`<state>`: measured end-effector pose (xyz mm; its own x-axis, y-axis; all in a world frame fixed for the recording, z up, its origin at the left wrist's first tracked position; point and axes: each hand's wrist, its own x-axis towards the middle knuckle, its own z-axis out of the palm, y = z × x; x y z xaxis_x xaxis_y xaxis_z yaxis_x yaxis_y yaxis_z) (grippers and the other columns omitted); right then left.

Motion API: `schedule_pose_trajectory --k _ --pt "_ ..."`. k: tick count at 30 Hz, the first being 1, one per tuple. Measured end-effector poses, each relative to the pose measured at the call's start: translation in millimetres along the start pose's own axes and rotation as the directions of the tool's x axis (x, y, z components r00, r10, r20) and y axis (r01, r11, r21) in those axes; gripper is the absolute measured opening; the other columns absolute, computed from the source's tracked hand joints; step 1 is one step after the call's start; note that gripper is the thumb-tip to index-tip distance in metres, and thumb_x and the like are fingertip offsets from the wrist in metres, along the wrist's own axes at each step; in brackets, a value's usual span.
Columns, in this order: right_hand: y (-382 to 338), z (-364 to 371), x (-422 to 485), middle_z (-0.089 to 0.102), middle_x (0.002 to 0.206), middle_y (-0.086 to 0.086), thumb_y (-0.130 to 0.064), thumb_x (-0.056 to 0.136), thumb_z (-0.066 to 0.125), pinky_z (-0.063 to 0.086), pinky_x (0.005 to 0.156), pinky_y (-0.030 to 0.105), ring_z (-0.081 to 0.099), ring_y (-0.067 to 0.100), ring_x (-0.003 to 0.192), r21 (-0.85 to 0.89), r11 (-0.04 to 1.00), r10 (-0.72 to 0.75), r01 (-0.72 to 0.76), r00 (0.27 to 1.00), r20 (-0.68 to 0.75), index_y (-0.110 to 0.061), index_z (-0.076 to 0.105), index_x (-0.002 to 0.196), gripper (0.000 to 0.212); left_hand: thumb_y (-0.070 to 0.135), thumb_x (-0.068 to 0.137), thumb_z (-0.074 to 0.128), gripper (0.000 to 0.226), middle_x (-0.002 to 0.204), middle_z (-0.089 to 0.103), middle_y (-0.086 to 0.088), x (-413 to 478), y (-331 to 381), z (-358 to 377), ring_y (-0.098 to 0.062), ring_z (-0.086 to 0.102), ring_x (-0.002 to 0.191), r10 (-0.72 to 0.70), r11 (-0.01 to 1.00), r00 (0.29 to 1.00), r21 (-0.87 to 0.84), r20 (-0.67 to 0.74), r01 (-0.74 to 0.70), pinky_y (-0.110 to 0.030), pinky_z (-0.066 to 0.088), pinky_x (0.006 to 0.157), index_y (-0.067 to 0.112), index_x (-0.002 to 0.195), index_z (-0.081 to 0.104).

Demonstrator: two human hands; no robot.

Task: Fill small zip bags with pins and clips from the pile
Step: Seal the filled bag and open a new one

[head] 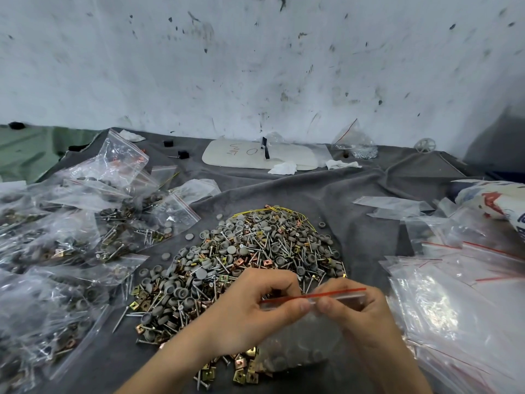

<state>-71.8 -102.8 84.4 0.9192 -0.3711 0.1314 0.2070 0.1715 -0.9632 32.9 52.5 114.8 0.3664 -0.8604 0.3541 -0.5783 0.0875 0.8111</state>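
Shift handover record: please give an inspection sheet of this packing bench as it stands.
Surface: grey cloth, wrinkled.
Job's things: pile of nails, grey caps and brass clips at centre; filled zip bags left; empty zip bags right.
Clutter: white tray, crumpled tissues, bag of screws by the wall.
Hands: left hand and right hand both pinch the red seal of a part-filled zip bag.
Cables: thin yellow wire at the pile's far edge.
Surroundings: scuffed white wall.
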Motion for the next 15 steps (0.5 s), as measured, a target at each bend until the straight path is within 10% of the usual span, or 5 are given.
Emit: schedule_pose_trajectory --k 15 --pt "0.6 3.4 -3.0 0.067 0.061 0.007 -0.044 0.044 0.092 0.049 0.056 0.017 0.062 0.011 0.058 0.001 1.0 -0.015 0.015 1.0 0.026 -0.007 0.074 0.066 0.046 0.027 0.086 0.06 0.018 0.064 0.053 0.014 1.1 3.5 4.2 0.0 0.048 0.061 0.011 1.0 0.999 0.028 -0.047 -0.01 -0.014 0.034 0.06 0.017 0.072 0.063"
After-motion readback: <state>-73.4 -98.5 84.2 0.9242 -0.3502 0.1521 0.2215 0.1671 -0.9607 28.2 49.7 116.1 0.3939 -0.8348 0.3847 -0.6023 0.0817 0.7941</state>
